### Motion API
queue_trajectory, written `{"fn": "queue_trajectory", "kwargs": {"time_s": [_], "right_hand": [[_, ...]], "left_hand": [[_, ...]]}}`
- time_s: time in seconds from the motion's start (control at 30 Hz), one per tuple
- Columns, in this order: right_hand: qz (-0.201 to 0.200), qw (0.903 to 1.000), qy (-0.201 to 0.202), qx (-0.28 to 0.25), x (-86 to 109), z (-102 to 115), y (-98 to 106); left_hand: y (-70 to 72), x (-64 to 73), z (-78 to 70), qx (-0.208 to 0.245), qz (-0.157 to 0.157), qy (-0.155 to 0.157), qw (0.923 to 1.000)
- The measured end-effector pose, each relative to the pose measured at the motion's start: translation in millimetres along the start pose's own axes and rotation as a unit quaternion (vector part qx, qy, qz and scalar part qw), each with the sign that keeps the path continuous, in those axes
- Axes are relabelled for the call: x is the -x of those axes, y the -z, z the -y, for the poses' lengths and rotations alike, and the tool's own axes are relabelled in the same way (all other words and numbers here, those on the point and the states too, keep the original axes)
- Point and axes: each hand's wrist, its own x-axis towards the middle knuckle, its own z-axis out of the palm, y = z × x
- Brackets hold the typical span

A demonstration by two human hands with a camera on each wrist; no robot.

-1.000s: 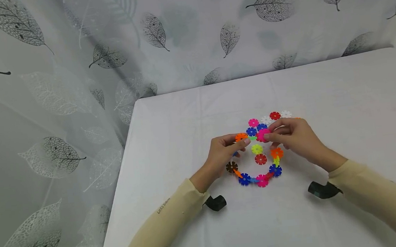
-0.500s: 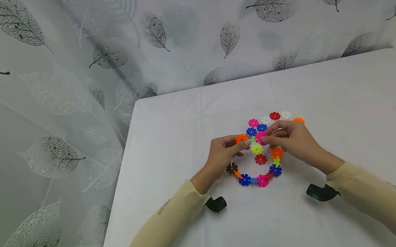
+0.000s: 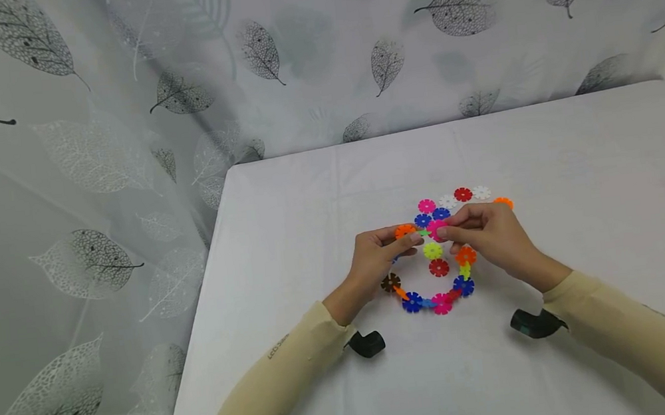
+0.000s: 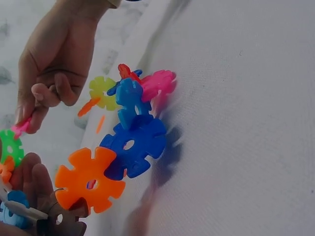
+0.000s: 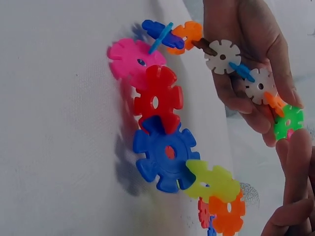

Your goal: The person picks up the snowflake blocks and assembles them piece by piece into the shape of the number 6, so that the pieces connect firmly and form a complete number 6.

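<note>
A curved chain of flower-shaped, notched plastic discs runs between the hands, its low part on the white cloth. My left hand (image 3: 374, 260) grips one end, with an orange disc (image 3: 405, 231) between its fingers and a green disc (image 5: 289, 122) at its fingertips. A pink disc (image 3: 436, 230) is pinched between thumb and fingers of my right hand (image 3: 491, 235), its edge right at the green one. Blue (image 5: 165, 155), yellow-green (image 5: 210, 182) and orange (image 4: 88, 182) discs form other links. The right fingers partly hide the pink disc in both wrist views.
Loose discs lie on the cloth: a yellow (image 3: 433, 250) and a red one (image 3: 438, 268) inside the curve, with pink (image 3: 426, 206), blue (image 3: 441, 214), white (image 3: 481, 192) and orange (image 3: 503, 202) ones behind. A leaf-patterned curtain (image 3: 306, 63) hangs past the table's far edge.
My right hand has shifted slightly left and down, bringing the pink disc against the green disc's edge. The left hand stays nearly in place, still holding the chain's end.
</note>
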Motion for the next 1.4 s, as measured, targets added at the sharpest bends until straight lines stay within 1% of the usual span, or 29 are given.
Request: {"fn": "queue_trajectory", "kwargs": {"time_s": [0.13, 0.23, 0.3, 0.33, 0.4, 0.47, 0.53, 0.57, 0.7, 0.77, 0.8, 0.87, 0.9, 0.97, 1.1, 1.2, 1.3, 1.4], "right_hand": [[0.0, 0.9999, -0.013, -0.009, 0.4, -0.2, -0.8], [0.005, 0.9997, -0.019, -0.016, 0.8, 0.4, -1.6], [0.008, 0.9996, -0.018, -0.018, 1.1, 0.4, -1.7], [0.01, 0.9996, -0.015, -0.019, 1.3, 0.3, -1.5], [0.013, 0.9996, -0.009, -0.024, 1.6, -0.4, -1.1], [0.014, 0.9996, -0.003, -0.024, 1.7, -2.0, -0.9], [0.011, 0.9997, 0.002, -0.021, 2.0, -3.8, -1.0], [0.009, 0.9998, 0.005, -0.017, 2.1, -4.8, -1.2], [0.002, 0.9999, 0.014, 0.01, 2.9, -7.3, -1.9], [0.0, 0.9995, 0.011, 0.028, 3.2, -7.4, -1.5], [-0.002, 0.9993, 0.009, 0.036, 3.2, -7.2, -0.6], [-0.01, 0.9986, 0.006, 0.051, 3.0, -7.0, 2.4], [-0.017, 0.9982, 0.004, 0.057, 2.5, -6.9, 4.8], [-0.04, 0.9972, -0.001, 0.064, 0.4, -7.8, 11.0], [-0.103, 0.9929, -0.021, 0.057, -6.1, -13.3, 28.7], [-0.142, 0.9883, -0.036, 0.043, -10.7, -20.0, 43.1], [-0.165, 0.9842, -0.053, 0.04, -13.6, -27.9, 55.8], [-0.174, 0.9811, -0.073, 0.045, -16.2, -36.2, 67.0]], "left_hand": [[-2.0, 0.2, 0.5, -0.006, -0.003, 0.002, 1.0], [-0.6, -0.2, 1.0, -0.021, 0.003, -0.002, 0.9998], [1.8, -0.7, 0.1, -0.04, 0.016, -0.017, 0.9989], [3.2, -1.3, -0.6, -0.051, 0.025, -0.029, 0.998], [5.5, -2.7, -2.7, -0.072, 0.042, -0.053, 0.995], [7.3, -3.6, -5.3, -0.102, 0.056, -0.073, 0.9905], [8.4, -4.2, -6.8, -0.145, 0.063, -0.088, 0.9836], [8.5, -4.3, -7.7, -0.171, 0.063, -0.093, 0.9788], [8.1, -4.2, -10.7, -0.273, 0.061, -0.124, 0.9522], [7.3, -4.2, -12.6, -0.299, 0.061, -0.141, 0.9417], [6.9, -4.3, -13.3, -0.306, 0.061, -0.148, 0.9384], [6.2, -4.9, -14.7, -0.314, 0.062, -0.151, 0.9352], [5.8, -5.1, -15.4, -0.317, 0.061, -0.15, 0.9346], [5.5, -6.3, -15.8, -0.318, 0.054, -0.139, 0.9365], [5.7, -7.9, -15.1, -0.3, 0.033, -0.1, 0.948], [6.5, -7.7, -13.9, -0.285, 0.025, -0.082, 0.9547], [7.1, -6.8, -14.0, -0.287, 0.024, -0.076, 0.9547], [7.1, -5.8, -14.2, -0.294, 0.022, -0.073, 0.9526]]}}
